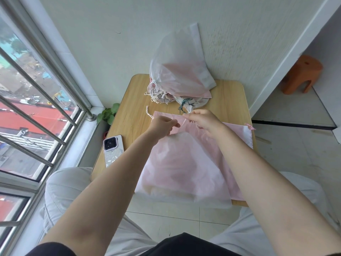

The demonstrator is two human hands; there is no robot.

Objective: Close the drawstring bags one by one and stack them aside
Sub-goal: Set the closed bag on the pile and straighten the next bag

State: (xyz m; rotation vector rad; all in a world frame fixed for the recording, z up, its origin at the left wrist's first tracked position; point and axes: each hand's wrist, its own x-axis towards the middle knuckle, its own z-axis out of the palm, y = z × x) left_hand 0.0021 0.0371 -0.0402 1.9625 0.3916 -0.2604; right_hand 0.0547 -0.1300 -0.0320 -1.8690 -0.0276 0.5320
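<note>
Wooden table point(134, 93), pink bag point(184, 163) mouth away, both hands' fingers point(175, 125) pinching its drawstring point(198, 125).

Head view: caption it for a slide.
Both hands pinch a pink bag's top edge on a table.

We see a small wooden table point(132, 100) with rounded corners, set against the wall. On its near half lies a flat pile of pink and frosted bags point(184, 170), overhanging the near edge and the right edge. At the far side sits a heap of bags point(177, 71) leaning up against the wall, their cords point(156, 93) bunched towards the left. A phone point(113, 150) lies face down at the table's left edge, partly over it.
</note>
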